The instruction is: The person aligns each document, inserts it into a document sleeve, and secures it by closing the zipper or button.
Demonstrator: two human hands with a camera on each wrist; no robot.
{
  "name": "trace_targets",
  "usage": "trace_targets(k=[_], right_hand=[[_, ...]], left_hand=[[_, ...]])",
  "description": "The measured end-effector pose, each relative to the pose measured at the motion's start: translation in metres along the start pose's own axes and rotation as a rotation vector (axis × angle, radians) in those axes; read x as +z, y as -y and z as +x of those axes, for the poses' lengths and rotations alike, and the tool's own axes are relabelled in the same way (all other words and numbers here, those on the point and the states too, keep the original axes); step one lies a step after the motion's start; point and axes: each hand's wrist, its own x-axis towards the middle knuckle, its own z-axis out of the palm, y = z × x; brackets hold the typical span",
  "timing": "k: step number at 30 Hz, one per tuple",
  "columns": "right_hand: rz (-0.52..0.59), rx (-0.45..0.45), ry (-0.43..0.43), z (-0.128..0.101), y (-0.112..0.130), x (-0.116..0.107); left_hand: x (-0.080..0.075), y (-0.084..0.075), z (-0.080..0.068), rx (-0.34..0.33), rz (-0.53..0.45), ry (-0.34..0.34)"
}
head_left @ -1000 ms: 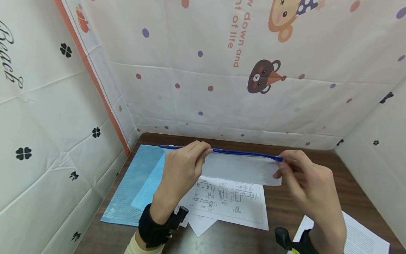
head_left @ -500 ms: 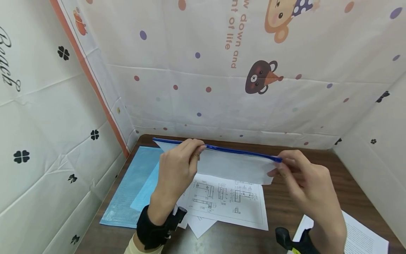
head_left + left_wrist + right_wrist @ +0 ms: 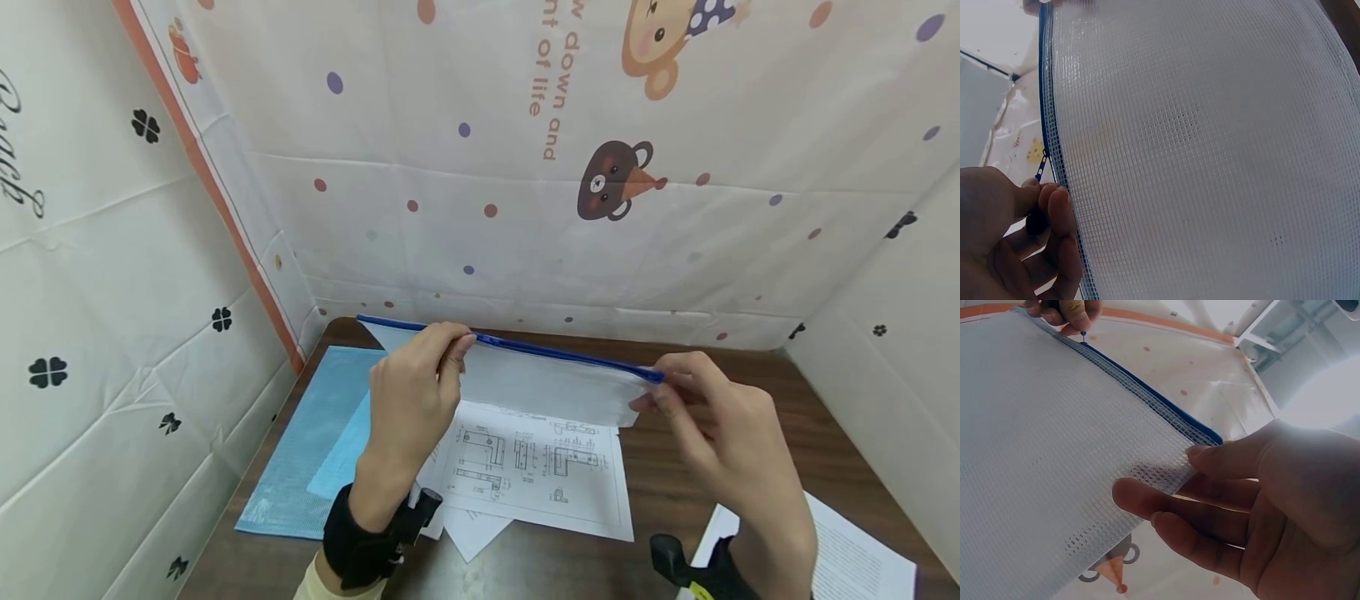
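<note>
My left hand (image 3: 408,392) pinches what looks like the zipper pull (image 3: 1041,167); my right hand (image 3: 712,417) pinches the pouch (image 3: 540,387) at its right corner. Held above the desk (image 3: 675,492), its zipper edge runs left-right between them.

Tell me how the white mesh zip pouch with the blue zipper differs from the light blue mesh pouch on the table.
The white mesh zip pouch is held off the table by the left hand and right hand; the light blue mesh pouch lies flat on the brown wooden table. The white one is tilted; the blue one has printed sheets overlapping its edge. Both are mesh.
</note>
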Motion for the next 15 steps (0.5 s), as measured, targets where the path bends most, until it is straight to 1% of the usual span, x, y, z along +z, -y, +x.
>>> trace_targets(k=[9,15], right_hand=[[-0.035,0.001,0.006,0.0011,0.0004,-0.0034],[-0.054,-0.003,0.008,0.0028,0.0003,-0.0038]], left_hand=[[0.0001,0.0035,0.0015,-0.031,0.021,-0.01],[0.0003,0.0035,0.0012,-0.038,0.035,-0.006]])
